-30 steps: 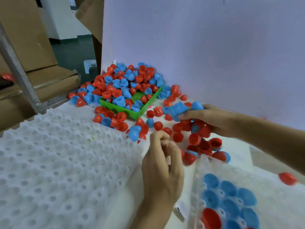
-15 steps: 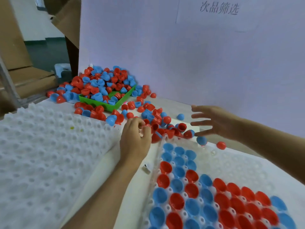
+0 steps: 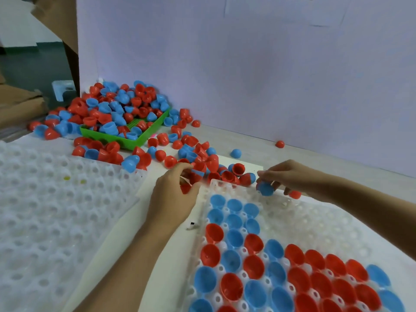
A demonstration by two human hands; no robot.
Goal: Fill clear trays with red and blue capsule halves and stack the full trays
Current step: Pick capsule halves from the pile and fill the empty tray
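Note:
A clear tray (image 3: 315,219) lies at the lower right, partly filled with red and blue capsule halves in its near and left cells. Loose halves (image 3: 202,161) are scattered just beyond its far edge. My left hand (image 3: 175,194) is at the tray's far left corner, fingers curled round red halves (image 3: 186,188). My right hand (image 3: 290,176) hovers over the tray's far edge and pinches a blue half (image 3: 265,189). A red half (image 3: 295,194) sits under its fingers.
A green basket (image 3: 105,134) heaped with red and blue halves stands at the back left. A stack of white trays (image 3: 56,210) fills the left side. A pale wall board (image 3: 247,75) closes the back. Two stray halves (image 3: 280,144) lie near it.
My right hand went from spread open above the table to pinching a blue half at the tray's far edge. My left hand stays curled at the pile. The view has shifted lower and closer.

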